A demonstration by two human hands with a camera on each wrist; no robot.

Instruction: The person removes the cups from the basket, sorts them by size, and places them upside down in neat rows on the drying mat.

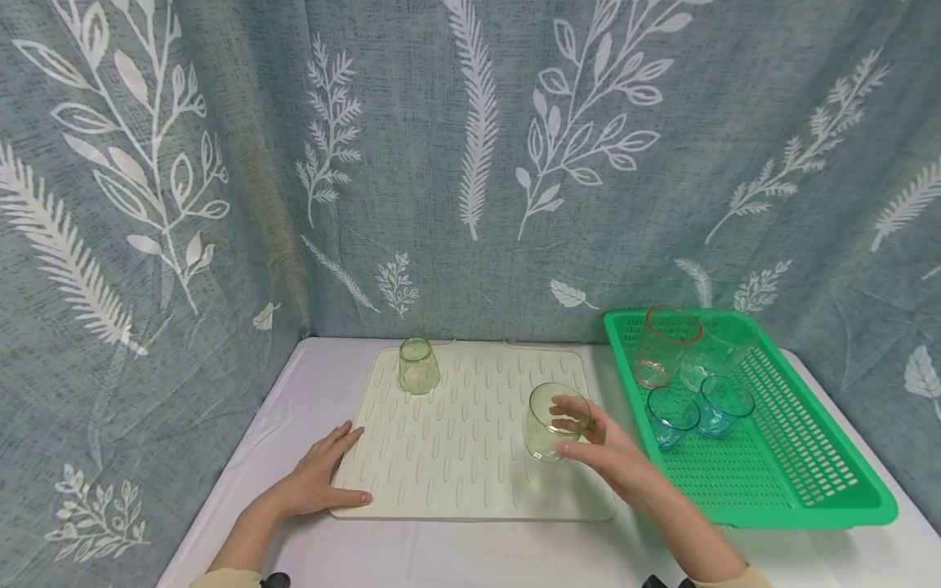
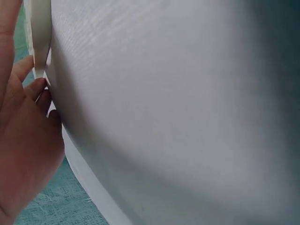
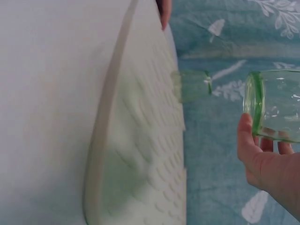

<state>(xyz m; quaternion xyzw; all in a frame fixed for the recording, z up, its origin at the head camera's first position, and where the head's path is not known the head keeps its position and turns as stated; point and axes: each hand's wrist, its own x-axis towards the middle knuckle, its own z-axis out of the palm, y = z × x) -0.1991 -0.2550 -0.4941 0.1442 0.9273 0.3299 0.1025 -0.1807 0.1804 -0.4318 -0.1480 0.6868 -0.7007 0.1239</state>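
My right hand point(image 1: 599, 445) holds a pale green drinking glass point(image 1: 546, 433) above the right part of a cream ribbed drying mat point(image 1: 456, 433). The glass has its mouth up; in the right wrist view its thick base point(image 3: 254, 103) faces the mat, with the thumb beside it. My left hand point(image 1: 316, 478) rests at the mat's near left corner, fingers along the left edge and thumb at the front edge. A second pale green glass point(image 1: 419, 367) stands upside down on the mat's far left part.
A green plastic basket point(image 1: 764, 514) stands right of the mat. Inside are a red-rimmed clear glass point(image 1: 665, 347), another clear glass point(image 1: 709, 359) and two blue glasses, one left point(image 1: 671, 416) and one right point(image 1: 724, 406). A patterned curtain point(image 1: 412, 163) hangs behind the white table point(image 1: 301, 392).
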